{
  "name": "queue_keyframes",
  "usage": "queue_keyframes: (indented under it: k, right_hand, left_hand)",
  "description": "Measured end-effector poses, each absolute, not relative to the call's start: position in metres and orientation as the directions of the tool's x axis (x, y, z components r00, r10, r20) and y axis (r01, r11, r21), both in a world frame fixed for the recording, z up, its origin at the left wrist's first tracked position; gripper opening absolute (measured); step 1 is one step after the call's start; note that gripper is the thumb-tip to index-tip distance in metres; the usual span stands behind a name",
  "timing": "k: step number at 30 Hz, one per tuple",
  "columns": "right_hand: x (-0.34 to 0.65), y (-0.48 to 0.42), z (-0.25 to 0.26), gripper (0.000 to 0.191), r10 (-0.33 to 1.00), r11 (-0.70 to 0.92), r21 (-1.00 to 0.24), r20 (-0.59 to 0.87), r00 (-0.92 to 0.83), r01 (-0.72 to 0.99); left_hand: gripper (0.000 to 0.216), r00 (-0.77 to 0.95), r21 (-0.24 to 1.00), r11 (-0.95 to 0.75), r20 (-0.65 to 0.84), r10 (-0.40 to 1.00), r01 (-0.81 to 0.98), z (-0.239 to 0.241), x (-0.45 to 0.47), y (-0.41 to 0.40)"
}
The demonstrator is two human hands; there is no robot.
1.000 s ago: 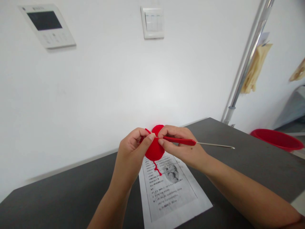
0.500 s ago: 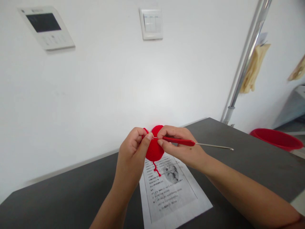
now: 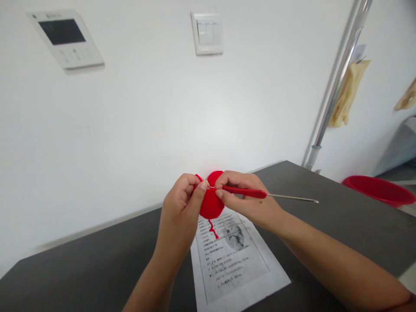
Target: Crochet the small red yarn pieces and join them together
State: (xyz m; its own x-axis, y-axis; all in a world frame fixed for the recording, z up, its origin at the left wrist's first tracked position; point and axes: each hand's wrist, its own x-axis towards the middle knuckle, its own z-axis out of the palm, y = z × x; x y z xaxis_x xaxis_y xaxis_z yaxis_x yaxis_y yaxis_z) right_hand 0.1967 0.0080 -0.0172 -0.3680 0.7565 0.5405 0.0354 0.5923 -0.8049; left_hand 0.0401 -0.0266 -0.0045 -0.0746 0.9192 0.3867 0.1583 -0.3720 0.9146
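Between the thumb and fingers of my right hand (image 3: 243,195) is a crochet hook (image 3: 245,191) with a red handle and a thin metal shaft at each end. One shaft points right. The other reaches left to the pinched fingertips of my left hand (image 3: 183,201), where its tip is hard to see. My left hand is closed on red crochet work (image 3: 211,206), whose rounded part shows between and below the hands. A short red yarn tail (image 3: 212,229) hangs from it. More red shows behind my right fingers; I cannot tell whether it is a separate piece.
A printed sheet (image 3: 240,277) lies under my hands on the dark table (image 3: 107,264). The white wall behind carries a switch panel (image 3: 208,34) and an intercom (image 3: 66,41). A metal pole (image 3: 338,86), a hanging cream glove (image 3: 349,95) and a red basin (image 3: 377,188) are at right.
Both hands, the hook and the red crochet work keep nearly the same position. The whole view has shifted very slightly.
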Motion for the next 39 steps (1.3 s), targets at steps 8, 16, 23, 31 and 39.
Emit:
queue_keyframes:
  k: [8, 16, 23, 31, 39]
  right_hand:
    - [0.1977, 0.0069, -0.0157, 0.007, 0.754, 0.596, -0.801, 0.535, -0.381, 0.055]
    - [0.198, 0.0077, -0.0166, 0.007, 0.72, 0.634, -0.772, 0.567, -0.401, 0.046]
    - [0.1987, 0.0074, -0.0176, 0.008, 0.698, 0.662, -0.749, 0.593, -0.401, 0.044]
    - [0.196, 0.0077, -0.0175, 0.008, 0.694, 0.667, -0.743, 0.592, -0.41, 0.057]
    - [0.1957, 0.0075, -0.0172, 0.008, 0.685, 0.677, -0.733, 0.601, -0.411, 0.057]
  left_hand:
    - [0.017, -0.123, 0.913, -0.379, 0.397, 0.909, 0.149, -0.0029, 0.0417, -0.0263]
    - [0.02, -0.123, 0.934, -0.331, 0.348, 0.93, 0.137, -0.001, 0.0419, -0.0246]
    - [0.02, -0.117, 0.938, -0.305, 0.326, 0.938, 0.165, -0.0014, 0.0408, -0.0239]
    - [0.018, -0.142, 0.917, -0.305, 0.348, 0.927, 0.259, -0.0022, 0.0394, -0.0263]
    - [0.019, -0.151, 0.923, -0.292, 0.335, 0.93, 0.25, -0.0028, 0.0407, -0.0245]
